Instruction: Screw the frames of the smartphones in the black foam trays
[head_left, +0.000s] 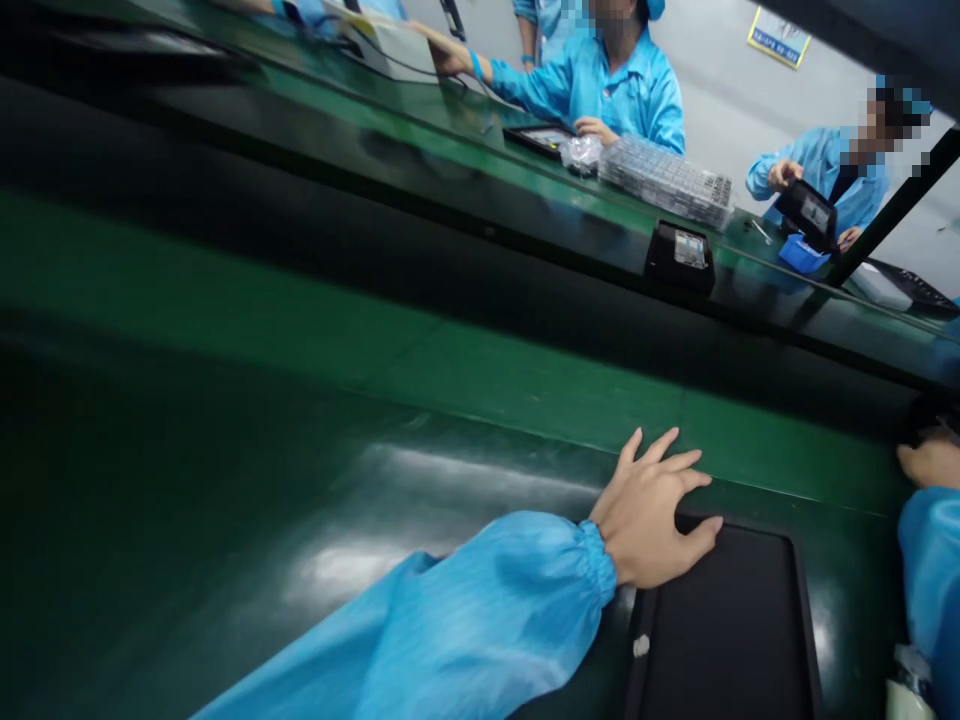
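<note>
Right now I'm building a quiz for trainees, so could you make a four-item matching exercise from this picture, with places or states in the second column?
1. Wearer's left hand
2. Wearer's right hand
3. Black tray
4. Sign

A. Flat on the green bench, lower right
B. Yellow-edged, on the wall
C. Fingers spread
D. Cut off by the picture's right edge

Pairs: 1-C, 2-D, 3-A, 4-B

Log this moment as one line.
left hand: fingers spread, at black tray | right hand: at picture's right edge, grip unclear | black tray: on green bench
</note>
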